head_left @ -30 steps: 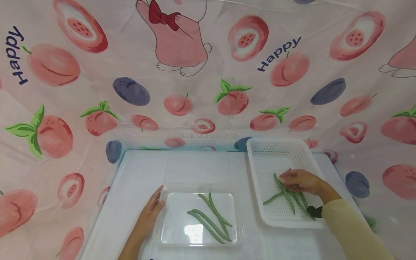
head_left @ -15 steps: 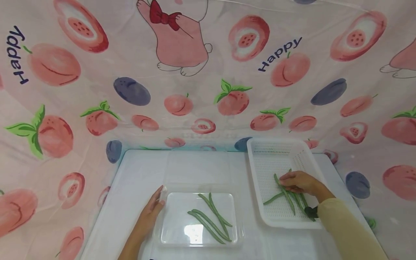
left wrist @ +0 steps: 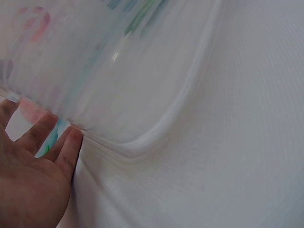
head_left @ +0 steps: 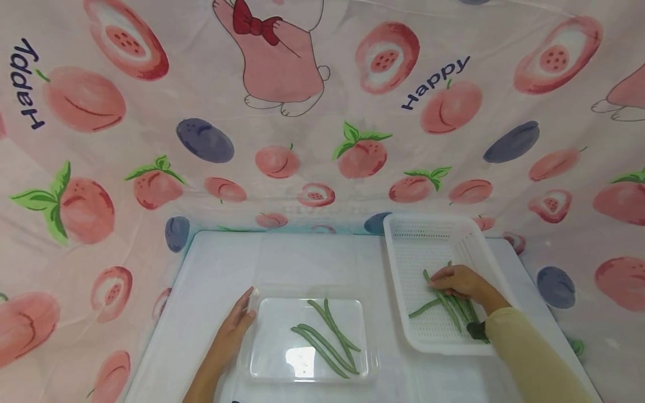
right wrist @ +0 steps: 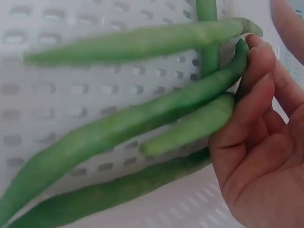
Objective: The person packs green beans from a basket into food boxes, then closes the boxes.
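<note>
A clear plastic container (head_left: pixel 282 369) with several green beans (head_left: pixel 322 350) inside stands in the middle of the table. My left hand (head_left: pixel 229 336) touches its left side, the fingers fairly straight along the wall in the left wrist view. To the right is a white perforated basket (head_left: pixel 403 246) holding more green beans. Inside it, my right hand (head_left: pixel 466 284) has its fingers curled at the ends of the beans and pinches one green bean (right wrist: pixel 142 43) near its tip. Other beans (right wrist: pixel 128 123) lie under and beside those fingers; part of them is hidden by the hand.
White cloth covers the table (head_left: pixel 221 257). A pink fruit-print curtain (head_left: pixel 302 129) hangs behind it and at both sides. A dark object (head_left: pixel 476 330) sits at the right wrist, over the basket's near part.
My right hand and forearm have shifted slightly left within the basket, and the bean at its fingertips has moved a little. The left hand and the clear container have stayed in place.
</note>
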Motion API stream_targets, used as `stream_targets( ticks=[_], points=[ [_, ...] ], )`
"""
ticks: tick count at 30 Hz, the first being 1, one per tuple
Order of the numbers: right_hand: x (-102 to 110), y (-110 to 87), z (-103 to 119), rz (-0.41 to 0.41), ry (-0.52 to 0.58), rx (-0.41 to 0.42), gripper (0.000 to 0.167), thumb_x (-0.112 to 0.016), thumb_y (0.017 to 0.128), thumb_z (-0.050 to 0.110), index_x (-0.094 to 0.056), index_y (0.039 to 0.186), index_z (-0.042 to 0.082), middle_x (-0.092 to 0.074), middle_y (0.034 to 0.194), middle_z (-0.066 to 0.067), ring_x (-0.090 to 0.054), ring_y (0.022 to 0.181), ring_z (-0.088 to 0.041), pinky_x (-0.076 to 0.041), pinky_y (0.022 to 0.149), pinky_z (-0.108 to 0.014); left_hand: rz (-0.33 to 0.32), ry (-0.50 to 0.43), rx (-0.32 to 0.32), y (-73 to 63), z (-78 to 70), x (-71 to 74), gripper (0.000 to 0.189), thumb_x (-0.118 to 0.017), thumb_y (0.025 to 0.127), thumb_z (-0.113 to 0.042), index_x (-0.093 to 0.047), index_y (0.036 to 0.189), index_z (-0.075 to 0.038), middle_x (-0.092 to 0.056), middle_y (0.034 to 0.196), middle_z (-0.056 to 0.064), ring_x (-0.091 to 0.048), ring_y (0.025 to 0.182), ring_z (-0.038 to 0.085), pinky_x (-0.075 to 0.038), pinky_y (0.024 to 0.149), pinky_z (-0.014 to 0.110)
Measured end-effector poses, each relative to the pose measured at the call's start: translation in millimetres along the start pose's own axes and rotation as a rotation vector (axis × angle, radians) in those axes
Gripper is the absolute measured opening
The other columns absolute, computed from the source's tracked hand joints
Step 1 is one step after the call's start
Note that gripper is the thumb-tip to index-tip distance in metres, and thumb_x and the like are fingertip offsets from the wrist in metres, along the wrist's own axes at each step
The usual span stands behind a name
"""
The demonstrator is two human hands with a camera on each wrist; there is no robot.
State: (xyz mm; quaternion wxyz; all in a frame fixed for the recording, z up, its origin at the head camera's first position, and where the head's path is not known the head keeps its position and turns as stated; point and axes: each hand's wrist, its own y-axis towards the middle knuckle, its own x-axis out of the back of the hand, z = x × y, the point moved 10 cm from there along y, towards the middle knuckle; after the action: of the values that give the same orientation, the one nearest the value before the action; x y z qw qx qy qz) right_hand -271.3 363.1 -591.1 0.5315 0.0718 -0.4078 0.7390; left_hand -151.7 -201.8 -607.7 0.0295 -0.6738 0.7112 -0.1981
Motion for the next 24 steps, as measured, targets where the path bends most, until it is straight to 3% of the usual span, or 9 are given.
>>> stream_targets(
  ticks=[7, 16, 24],
  points=[
    [0.1, 1.7, 3.4, -0.04, -0.053, 0.003, 0.04, -0.081, 0.087, 0.037, -0.074, 0.108, 0.004, -0.057, 0.068, 0.004, -0.045, 0.055, -0.008, -0.037, 0.049, -0.021, -0.003, 0.013, -0.004, -0.3, -0.6, 1.4, 0.058, -0.051, 0.104, -0.052, -0.029, 0.157, -0.046, -0.031, 0.168, 0.007, -0.035, 0.15, 0.045, -0.05, 0.104, 0.065],
    [-0.5, 7.0, 6.7, -0.061, -0.201, 0.023, 0.036, -0.085, 0.084, 0.033, -0.072, 0.102, 0.004, -0.067, 0.092, -0.003, -0.059, 0.077, -0.016, -0.05, 0.067, -0.027, -0.003, 0.013, -0.006, 0.7, 0.0, 2.2, 0.058, -0.051, 0.104, -0.052, -0.03, 0.157, -0.047, -0.032, 0.168, 0.006, -0.035, 0.15, 0.044, -0.048, 0.105, 0.066],
    [-0.7, 4.8, 12.7, -0.051, -0.202, 0.052, 0.035, -0.083, 0.086, 0.028, -0.073, 0.105, 0.001, -0.07, 0.095, -0.006, -0.062, 0.079, -0.016, -0.052, 0.069, -0.028, -0.006, 0.02, -0.024, 2.2, 1.5, 2.7, 0.057, -0.05, 0.104, -0.053, -0.03, 0.157, -0.046, -0.031, 0.168, 0.006, -0.034, 0.151, 0.044, -0.046, 0.107, 0.066]
  ],
)
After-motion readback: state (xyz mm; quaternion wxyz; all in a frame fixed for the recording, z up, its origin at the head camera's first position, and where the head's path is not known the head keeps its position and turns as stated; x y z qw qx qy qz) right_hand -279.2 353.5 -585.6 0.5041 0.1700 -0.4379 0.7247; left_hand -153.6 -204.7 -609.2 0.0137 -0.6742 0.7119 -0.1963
